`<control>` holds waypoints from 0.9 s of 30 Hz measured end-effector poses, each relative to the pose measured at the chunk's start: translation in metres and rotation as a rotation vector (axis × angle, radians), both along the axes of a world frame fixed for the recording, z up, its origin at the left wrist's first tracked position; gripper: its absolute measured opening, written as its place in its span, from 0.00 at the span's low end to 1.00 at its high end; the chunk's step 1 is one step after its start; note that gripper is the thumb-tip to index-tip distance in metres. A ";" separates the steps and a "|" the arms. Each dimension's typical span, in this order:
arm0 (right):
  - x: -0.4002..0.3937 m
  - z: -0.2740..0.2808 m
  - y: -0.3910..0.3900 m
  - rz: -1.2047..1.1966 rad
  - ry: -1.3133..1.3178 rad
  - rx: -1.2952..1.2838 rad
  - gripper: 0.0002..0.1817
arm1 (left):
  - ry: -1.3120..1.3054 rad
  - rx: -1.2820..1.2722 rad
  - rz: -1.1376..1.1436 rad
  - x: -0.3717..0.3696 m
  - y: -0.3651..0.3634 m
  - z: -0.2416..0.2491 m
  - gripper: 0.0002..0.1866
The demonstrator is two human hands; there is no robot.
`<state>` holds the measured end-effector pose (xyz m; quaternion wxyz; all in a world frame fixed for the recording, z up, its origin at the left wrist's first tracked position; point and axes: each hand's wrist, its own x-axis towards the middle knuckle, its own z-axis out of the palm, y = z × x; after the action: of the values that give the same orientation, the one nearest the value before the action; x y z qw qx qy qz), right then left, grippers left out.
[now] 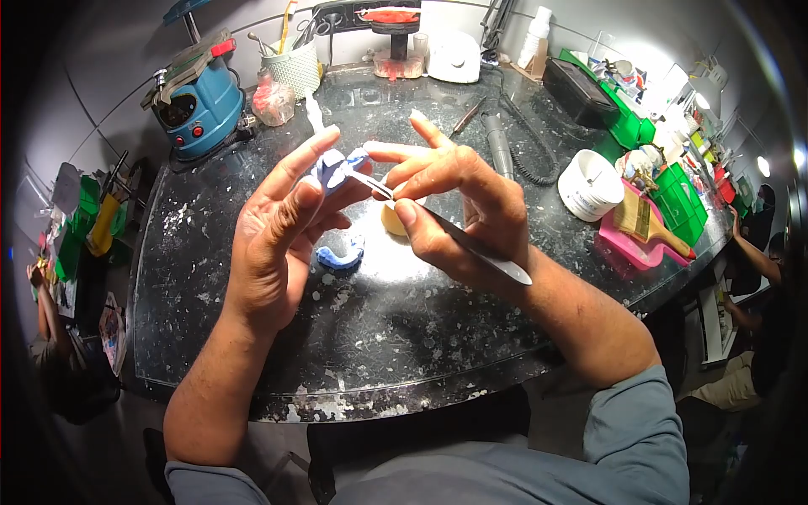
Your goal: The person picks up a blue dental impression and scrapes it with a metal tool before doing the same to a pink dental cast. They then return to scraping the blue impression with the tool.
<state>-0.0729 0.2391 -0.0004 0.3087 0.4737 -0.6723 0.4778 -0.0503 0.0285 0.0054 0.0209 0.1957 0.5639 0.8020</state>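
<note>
My left hand [282, 240] holds a small blue and white dental cast [337, 168] up between thumb and fingers, above the dark worktop. My right hand [454, 202] grips a thin metal spatula [471, 246] like a pen, its tip touching the cast. Below the hands, a second blue curved cast piece [341, 255] lies on the worktop. A small yellowish lump [391, 220] sits beside it, partly hidden by my right thumb.
A dark, plaster-spattered worktop [379, 337] holds a blue machine [198, 97] at back left, a white tub [589, 185], a pink tray with a brush [644, 231], green bins [682, 198] and a handpiece with cord [501, 143]. Other people sit at far left and right.
</note>
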 end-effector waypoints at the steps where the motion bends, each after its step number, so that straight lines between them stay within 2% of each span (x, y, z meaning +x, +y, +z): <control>1: 0.001 0.000 0.000 0.000 0.000 0.000 0.10 | 0.001 -0.001 0.003 0.000 0.000 0.000 0.41; 5: 0.001 0.002 0.000 0.007 0.001 0.011 0.10 | -0.012 0.021 -0.020 -0.001 0.000 0.001 0.46; 12: 0.003 0.003 0.001 0.014 -0.025 0.005 0.09 | -0.010 0.034 -0.030 0.000 0.002 0.003 0.48; 19: 0.001 0.003 0.001 0.060 -0.023 -0.020 0.10 | -0.010 0.010 -0.023 0.000 0.000 0.003 0.44; 27: 0.001 0.002 -0.002 0.004 0.046 -0.007 0.15 | -0.038 -0.024 0.001 0.001 0.000 0.003 0.40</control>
<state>-0.0721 0.2373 0.0013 0.3247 0.4847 -0.6625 0.4698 -0.0498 0.0283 0.0086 0.0333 0.1799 0.5732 0.7987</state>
